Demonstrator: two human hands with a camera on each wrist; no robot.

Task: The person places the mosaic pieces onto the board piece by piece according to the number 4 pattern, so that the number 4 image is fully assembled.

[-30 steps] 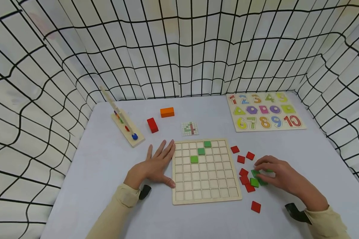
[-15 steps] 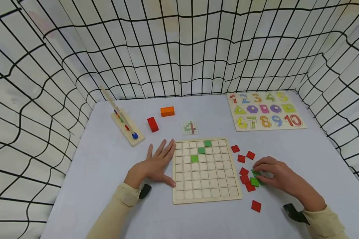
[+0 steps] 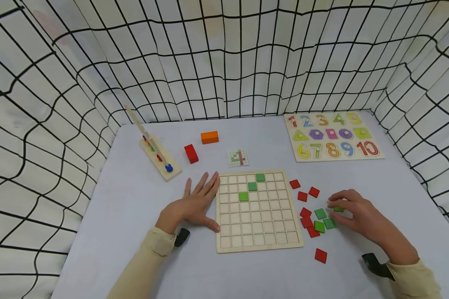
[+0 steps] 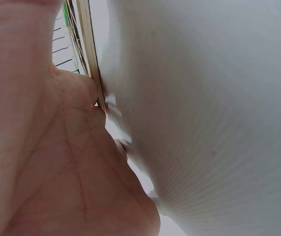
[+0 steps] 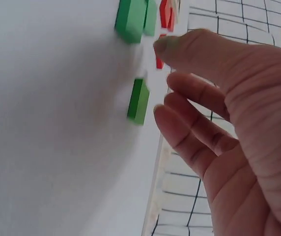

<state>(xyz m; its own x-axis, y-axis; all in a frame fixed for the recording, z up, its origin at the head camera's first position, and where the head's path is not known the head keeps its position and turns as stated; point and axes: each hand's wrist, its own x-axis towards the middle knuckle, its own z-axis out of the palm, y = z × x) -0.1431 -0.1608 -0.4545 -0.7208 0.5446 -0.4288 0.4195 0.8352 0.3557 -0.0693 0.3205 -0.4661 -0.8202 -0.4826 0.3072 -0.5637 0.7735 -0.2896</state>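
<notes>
A square wooden grid board (image 3: 262,227) lies before me, with three green tiles in a diagonal on it, one of them (image 3: 252,186) in the middle. My left hand (image 3: 191,211) rests flat, fingers spread, its thumb and fingertips at the board's left edge. In the left wrist view its palm (image 4: 76,157) hides most of the board. To the board's right, my right hand (image 3: 364,218) hovers over a loose green tile (image 3: 338,209). The right wrist view shows that tile (image 5: 139,102) on the table, just off the bent, parted fingers, which hold nothing.
More green tiles (image 3: 320,214) and several red tiles (image 3: 320,256) lie between board and right hand. Behind are a small pattern card (image 3: 238,158), red block (image 3: 191,153), orange block (image 3: 209,137), wooden stand (image 3: 171,174) and number puzzle (image 3: 295,153). Black netting (image 3: 224,99) encloses the table.
My right hand has gone left over the green tiles, then back right to the farthest one, uncovering the others. The left hand stays in place.
</notes>
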